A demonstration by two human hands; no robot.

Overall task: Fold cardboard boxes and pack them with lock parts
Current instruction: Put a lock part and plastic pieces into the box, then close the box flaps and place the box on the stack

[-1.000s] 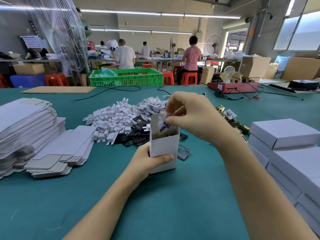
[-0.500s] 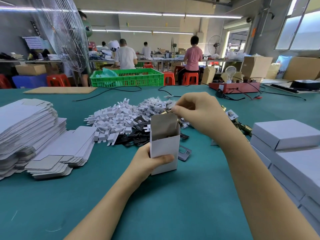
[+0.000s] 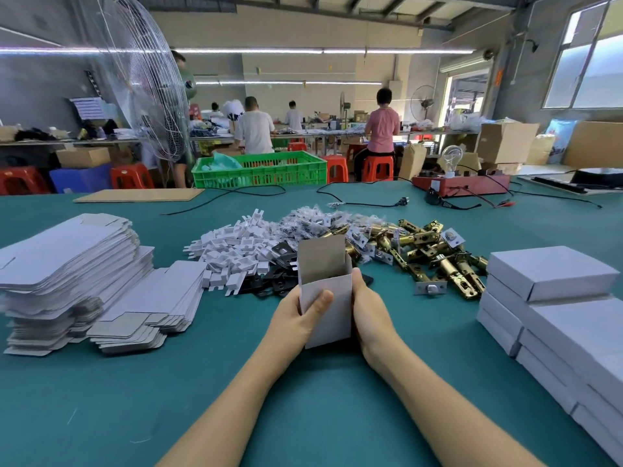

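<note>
box in hand: open box [image 3: 325, 303] upright on table [image 3: 303, 416], top flap up, contents hidden
left hand [image 3: 296, 320]: thumb and fingers gripping box
right hand [image 3: 369, 315]: curled round box side
done: closed boxes [image 3: 553, 298] stacked right of box
left: flat blanks [image 3: 67, 261] left of box; latches [image 3: 435, 254] behind it
writing: none legible

My right hand [image 3: 365, 310], which a second ago pinched a small bagged part over the mouth of the box [image 3: 325, 298] and then drew back toward the brass latches [image 3: 435, 256], now grips the box's right side, empty of parts. The bagged part is no longer at the opening. With that arm lowered, the latch pile it was hiding shows in full, and my view sits closer over the box.
</note>
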